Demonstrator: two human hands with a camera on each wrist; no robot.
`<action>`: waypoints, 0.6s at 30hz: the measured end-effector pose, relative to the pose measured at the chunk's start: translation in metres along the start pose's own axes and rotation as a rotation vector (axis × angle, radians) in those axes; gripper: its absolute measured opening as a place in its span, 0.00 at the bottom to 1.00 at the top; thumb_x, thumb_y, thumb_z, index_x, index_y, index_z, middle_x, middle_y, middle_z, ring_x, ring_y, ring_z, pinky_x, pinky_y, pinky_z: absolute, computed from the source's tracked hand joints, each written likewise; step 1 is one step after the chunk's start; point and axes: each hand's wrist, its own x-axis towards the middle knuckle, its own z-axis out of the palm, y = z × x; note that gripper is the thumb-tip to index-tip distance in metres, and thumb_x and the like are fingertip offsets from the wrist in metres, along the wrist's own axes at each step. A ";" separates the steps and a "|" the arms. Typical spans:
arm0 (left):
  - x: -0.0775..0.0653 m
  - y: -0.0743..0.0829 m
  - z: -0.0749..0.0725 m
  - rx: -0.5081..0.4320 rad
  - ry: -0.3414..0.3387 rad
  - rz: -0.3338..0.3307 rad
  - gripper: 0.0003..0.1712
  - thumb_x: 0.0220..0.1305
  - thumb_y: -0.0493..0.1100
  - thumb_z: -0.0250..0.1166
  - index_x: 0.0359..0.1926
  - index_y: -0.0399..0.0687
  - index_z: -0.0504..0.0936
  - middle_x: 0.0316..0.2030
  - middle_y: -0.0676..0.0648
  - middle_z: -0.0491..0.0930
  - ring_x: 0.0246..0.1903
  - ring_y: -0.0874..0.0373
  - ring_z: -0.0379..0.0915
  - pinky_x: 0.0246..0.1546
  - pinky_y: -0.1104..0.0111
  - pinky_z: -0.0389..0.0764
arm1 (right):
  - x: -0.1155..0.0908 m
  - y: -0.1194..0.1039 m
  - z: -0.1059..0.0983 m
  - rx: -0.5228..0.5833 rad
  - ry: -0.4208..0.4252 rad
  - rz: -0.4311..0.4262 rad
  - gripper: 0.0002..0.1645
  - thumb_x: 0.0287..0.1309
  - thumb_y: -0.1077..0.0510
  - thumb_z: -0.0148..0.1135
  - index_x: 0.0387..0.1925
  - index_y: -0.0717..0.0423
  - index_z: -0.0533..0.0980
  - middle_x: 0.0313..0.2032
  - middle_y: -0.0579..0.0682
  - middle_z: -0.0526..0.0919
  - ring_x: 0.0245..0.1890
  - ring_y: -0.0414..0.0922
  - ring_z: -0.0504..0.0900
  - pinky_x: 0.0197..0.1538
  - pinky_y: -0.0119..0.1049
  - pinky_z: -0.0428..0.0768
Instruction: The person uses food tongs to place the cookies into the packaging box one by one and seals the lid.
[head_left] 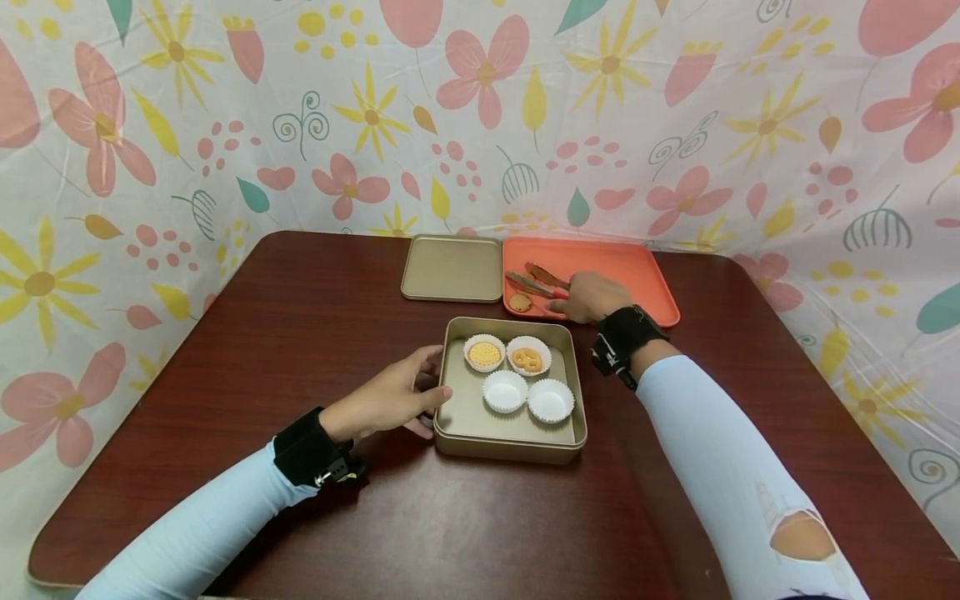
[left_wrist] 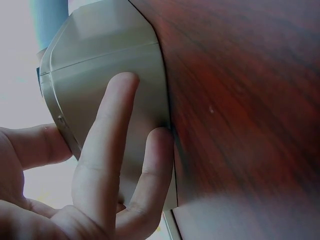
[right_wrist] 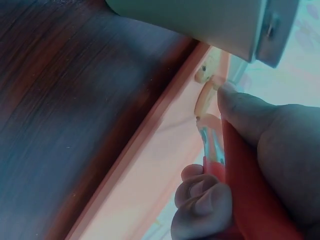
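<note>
My left hand (head_left: 393, 392) holds the near-left side of a square gold tin (head_left: 510, 452), thumb over the rim and fingers against the outer wall (left_wrist: 100, 65). Inside the tin are white paper cups. One holds a round yellow cracker (head_left: 484, 353), another a small pretzel (head_left: 527, 360), and two cups (head_left: 505, 392) in front hold nothing. Over the orange tray (head_left: 630, 283), my right hand (head_left: 596, 297) grips metal tongs (head_left: 528, 285) by their red handles (right_wrist: 235, 165). The spread tong tips lie close to a round cookie (head_left: 521, 302) with dark spots.
A flat gold lid (head_left: 452, 268) lies on the dark wooden table (head_left: 300, 333), left of the tray and behind the tin. A flower-patterned curtain (head_left: 420, 133) hangs along the table's far edge.
</note>
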 end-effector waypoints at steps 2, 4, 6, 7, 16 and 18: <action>0.000 0.000 0.000 0.001 0.003 -0.002 0.42 0.76 0.39 0.60 0.81 0.43 0.47 0.70 0.29 0.61 0.42 0.45 0.78 0.34 0.55 0.91 | -0.001 0.002 0.000 0.000 0.003 -0.002 0.31 0.69 0.32 0.59 0.40 0.58 0.76 0.28 0.51 0.71 0.27 0.48 0.72 0.28 0.38 0.69; 0.000 0.000 0.000 0.002 0.004 -0.002 0.42 0.76 0.39 0.60 0.81 0.43 0.47 0.70 0.30 0.61 0.42 0.46 0.78 0.34 0.55 0.91 | -0.003 0.003 0.000 -0.004 0.011 -0.012 0.31 0.69 0.32 0.59 0.40 0.58 0.76 0.28 0.52 0.72 0.27 0.48 0.73 0.28 0.38 0.70; 0.001 0.000 0.001 0.005 0.006 -0.001 0.42 0.76 0.39 0.60 0.81 0.43 0.47 0.70 0.30 0.61 0.42 0.46 0.78 0.33 0.55 0.91 | -0.006 0.005 -0.001 -0.004 0.022 -0.021 0.31 0.69 0.33 0.59 0.41 0.59 0.76 0.29 0.53 0.74 0.28 0.49 0.74 0.28 0.38 0.71; 0.001 0.000 0.001 0.007 0.007 -0.001 0.42 0.76 0.39 0.60 0.81 0.43 0.47 0.70 0.30 0.61 0.42 0.46 0.77 0.33 0.55 0.91 | -0.007 0.006 -0.001 -0.001 0.024 -0.022 0.31 0.69 0.33 0.59 0.43 0.60 0.76 0.30 0.53 0.75 0.29 0.49 0.74 0.29 0.39 0.71; 0.001 0.000 0.002 0.004 0.008 -0.012 0.43 0.76 0.39 0.60 0.81 0.45 0.46 0.69 0.31 0.62 0.44 0.44 0.78 0.34 0.55 0.91 | -0.013 0.017 -0.005 0.019 0.024 -0.035 0.39 0.71 0.33 0.57 0.60 0.64 0.73 0.38 0.56 0.79 0.35 0.52 0.77 0.34 0.42 0.75; 0.001 0.001 0.002 0.004 0.011 -0.012 0.43 0.76 0.39 0.61 0.81 0.45 0.46 0.69 0.31 0.62 0.44 0.43 0.78 0.34 0.55 0.91 | -0.015 0.019 -0.007 0.023 0.029 -0.046 0.38 0.71 0.34 0.57 0.58 0.65 0.73 0.35 0.56 0.78 0.34 0.52 0.77 0.33 0.42 0.74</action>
